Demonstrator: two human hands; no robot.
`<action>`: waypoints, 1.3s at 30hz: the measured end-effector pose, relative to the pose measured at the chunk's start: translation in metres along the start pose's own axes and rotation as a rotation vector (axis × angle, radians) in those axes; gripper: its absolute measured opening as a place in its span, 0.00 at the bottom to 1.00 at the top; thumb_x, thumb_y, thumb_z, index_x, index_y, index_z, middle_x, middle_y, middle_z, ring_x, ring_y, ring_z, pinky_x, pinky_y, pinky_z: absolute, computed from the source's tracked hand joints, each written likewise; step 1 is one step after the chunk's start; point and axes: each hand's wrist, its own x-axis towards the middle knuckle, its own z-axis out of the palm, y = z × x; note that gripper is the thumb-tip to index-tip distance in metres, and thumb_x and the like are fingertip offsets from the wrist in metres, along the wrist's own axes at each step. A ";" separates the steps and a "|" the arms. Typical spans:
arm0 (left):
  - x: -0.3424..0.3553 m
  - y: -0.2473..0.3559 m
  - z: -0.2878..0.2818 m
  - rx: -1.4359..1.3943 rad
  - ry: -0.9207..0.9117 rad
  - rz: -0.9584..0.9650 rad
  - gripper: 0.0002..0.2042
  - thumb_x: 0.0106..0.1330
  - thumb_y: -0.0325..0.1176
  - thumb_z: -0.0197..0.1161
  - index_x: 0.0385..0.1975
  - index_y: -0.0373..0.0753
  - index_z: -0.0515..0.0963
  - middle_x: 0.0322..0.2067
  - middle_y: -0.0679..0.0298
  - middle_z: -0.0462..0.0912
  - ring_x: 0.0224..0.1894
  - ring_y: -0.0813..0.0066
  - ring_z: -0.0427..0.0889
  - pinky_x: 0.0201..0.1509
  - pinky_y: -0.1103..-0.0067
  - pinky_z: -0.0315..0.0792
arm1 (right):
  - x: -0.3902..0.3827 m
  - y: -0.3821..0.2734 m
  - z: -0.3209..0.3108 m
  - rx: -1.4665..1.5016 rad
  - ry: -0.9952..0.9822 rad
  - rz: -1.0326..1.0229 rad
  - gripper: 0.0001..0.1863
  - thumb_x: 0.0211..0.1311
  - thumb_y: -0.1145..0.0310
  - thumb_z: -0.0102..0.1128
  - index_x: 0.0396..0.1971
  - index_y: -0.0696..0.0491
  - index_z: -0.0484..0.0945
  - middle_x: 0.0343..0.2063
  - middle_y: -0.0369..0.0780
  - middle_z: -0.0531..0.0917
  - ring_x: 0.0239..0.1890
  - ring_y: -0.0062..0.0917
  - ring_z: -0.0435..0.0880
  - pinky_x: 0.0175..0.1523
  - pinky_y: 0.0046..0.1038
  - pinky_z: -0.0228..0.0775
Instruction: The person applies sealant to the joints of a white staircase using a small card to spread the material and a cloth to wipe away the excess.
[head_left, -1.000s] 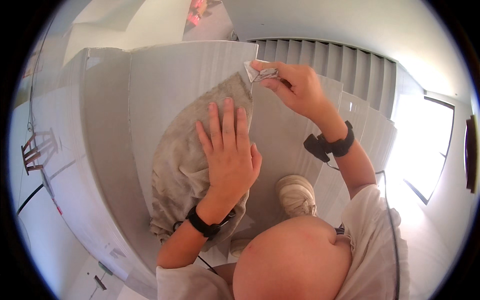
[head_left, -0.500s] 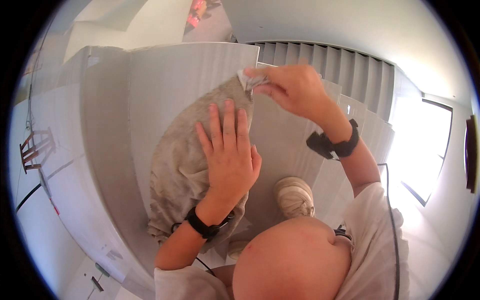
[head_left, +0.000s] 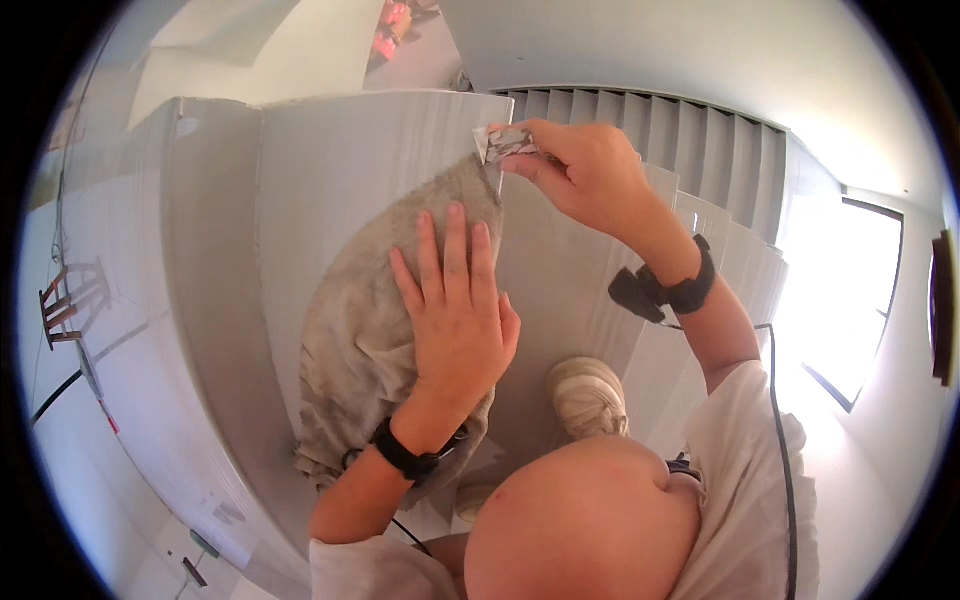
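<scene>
My left hand (head_left: 458, 325) lies flat, fingers spread, on a dirty grey-beige cloth (head_left: 345, 290) bunched on a grey stair step (head_left: 340, 150). In my right hand (head_left: 590, 180), pinched between thumb and fingers, is a small scraper-like tool (head_left: 510, 145) with a pale flat tip and a blotchy grey-and-white body. Its tip meets the far right edge of the step, just past the cloth's pointed corner. The tool's exact kind is hard to make out. Black straps circle both my wrists.
Grey steps (head_left: 690, 130) descend at the far right. My shoe (head_left: 588, 395) stands on a lower surface beside the cloth. A bright window (head_left: 845, 300) is on the right. A wooden stool (head_left: 72, 305) stands off to the left, and a cable (head_left: 782, 420) runs along my right side.
My right hand and the tool have shifted slightly farther away, and more of the tool's body shows. My left hand stays on the cloth almost unmoved.
</scene>
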 end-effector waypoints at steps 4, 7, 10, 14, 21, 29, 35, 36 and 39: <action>-0.001 -0.001 0.003 0.003 -0.002 -0.004 0.42 0.51 0.31 0.66 0.68 0.28 0.57 0.71 0.42 0.54 0.73 0.35 0.52 0.71 0.39 0.44 | 0.006 0.002 -0.006 -0.092 -0.033 0.135 0.17 0.62 0.54 0.65 0.26 0.52 0.75 0.12 0.41 0.74 0.17 0.41 0.75 0.24 0.39 0.64; -0.001 -0.002 0.004 0.013 0.010 0.000 0.41 0.52 0.31 0.66 0.68 0.28 0.57 0.71 0.42 0.54 0.73 0.35 0.52 0.70 0.39 0.45 | -0.005 0.000 -0.002 -0.015 -0.053 0.136 0.15 0.63 0.58 0.66 0.26 0.54 0.76 0.11 0.40 0.71 0.16 0.33 0.67 0.23 0.34 0.60; 0.000 0.000 0.003 0.015 0.004 0.001 0.41 0.52 0.31 0.66 0.68 0.28 0.57 0.71 0.42 0.54 0.73 0.35 0.52 0.70 0.39 0.45 | -0.006 0.016 0.001 0.081 -0.006 0.188 0.10 0.64 0.63 0.66 0.30 0.54 0.80 0.10 0.37 0.67 0.15 0.21 0.59 0.22 0.28 0.55; 0.000 -0.001 0.003 0.034 0.005 0.004 0.41 0.52 0.32 0.65 0.68 0.28 0.57 0.71 0.42 0.55 0.73 0.35 0.52 0.70 0.39 0.45 | -0.025 0.019 0.005 0.129 -0.052 0.154 0.12 0.62 0.62 0.68 0.29 0.55 0.79 0.13 0.40 0.71 0.16 0.27 0.66 0.25 0.29 0.63; 0.001 0.001 0.002 0.020 -0.006 -0.010 0.39 0.53 0.32 0.64 0.67 0.27 0.58 0.71 0.42 0.54 0.73 0.35 0.51 0.71 0.39 0.43 | -0.047 0.022 0.047 0.867 0.115 0.376 0.18 0.70 0.71 0.59 0.58 0.56 0.78 0.24 0.30 0.77 0.26 0.13 0.71 0.34 0.22 0.67; 0.002 0.002 0.002 0.033 0.002 -0.008 0.39 0.53 0.32 0.63 0.67 0.27 0.58 0.71 0.42 0.54 0.73 0.35 0.51 0.71 0.40 0.43 | -0.044 0.020 0.072 1.046 0.245 0.291 0.18 0.75 0.70 0.50 0.61 0.58 0.72 0.24 0.31 0.72 0.27 0.14 0.68 0.34 0.18 0.62; 0.002 0.001 0.001 0.043 -0.008 -0.008 0.39 0.54 0.32 0.63 0.67 0.27 0.58 0.71 0.42 0.54 0.73 0.35 0.51 0.71 0.40 0.43 | -0.039 0.028 0.074 1.113 0.244 0.338 0.19 0.74 0.69 0.53 0.61 0.57 0.73 0.25 0.26 0.69 0.26 0.10 0.63 0.31 0.17 0.58; 0.003 0.002 0.002 0.043 -0.006 -0.005 0.39 0.54 0.32 0.63 0.67 0.27 0.58 0.71 0.42 0.54 0.73 0.35 0.51 0.71 0.40 0.43 | -0.043 0.029 0.072 1.110 0.249 0.339 0.19 0.74 0.69 0.53 0.61 0.57 0.73 0.25 0.26 0.69 0.26 0.10 0.63 0.31 0.17 0.58; 0.002 0.000 0.002 0.049 -0.002 -0.010 0.39 0.54 0.32 0.63 0.68 0.27 0.57 0.72 0.42 0.53 0.73 0.35 0.51 0.71 0.40 0.43 | -0.051 0.015 0.076 1.079 0.204 0.372 0.19 0.75 0.68 0.52 0.62 0.57 0.72 0.25 0.26 0.69 0.26 0.10 0.64 0.32 0.17 0.58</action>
